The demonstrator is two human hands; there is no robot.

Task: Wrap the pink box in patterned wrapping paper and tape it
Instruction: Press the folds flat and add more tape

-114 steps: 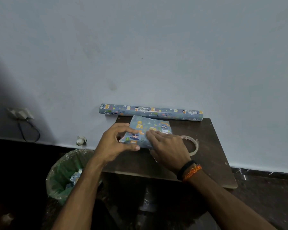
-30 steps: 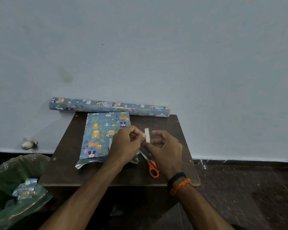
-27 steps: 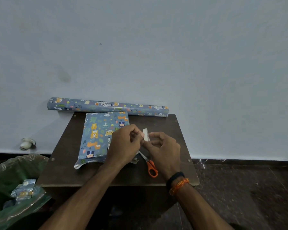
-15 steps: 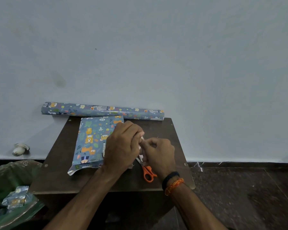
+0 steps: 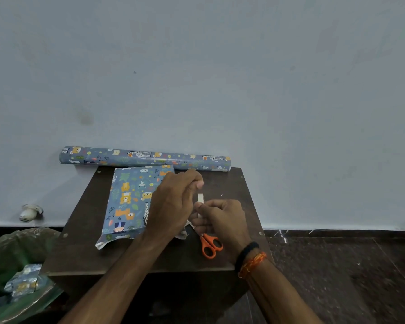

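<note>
Tape piece: short off-white strip of tape (image 5: pixel 200 202) now pinched upright in right hand (image 5: pixel 222 220); half a second ago both hands were bunched together on it, so it looks freed and ready to stick. Left hand (image 5: pixel 173 204) curled, fingertips together just above strip; can't tell if it holds anything. Box wrapped in blue animal-print paper (image 5: pixel 131 202) lies flat on dark brown desk (image 5: pixel 80 251), near flap still open. Orange-handled scissors (image 5: pixel 209 246) beside it.

plain home room, bare wall (image 5: pixel 197 66), small wooden table (image 5: pixel 80 253), lined bin (image 5: pixel 14 253)
</note>
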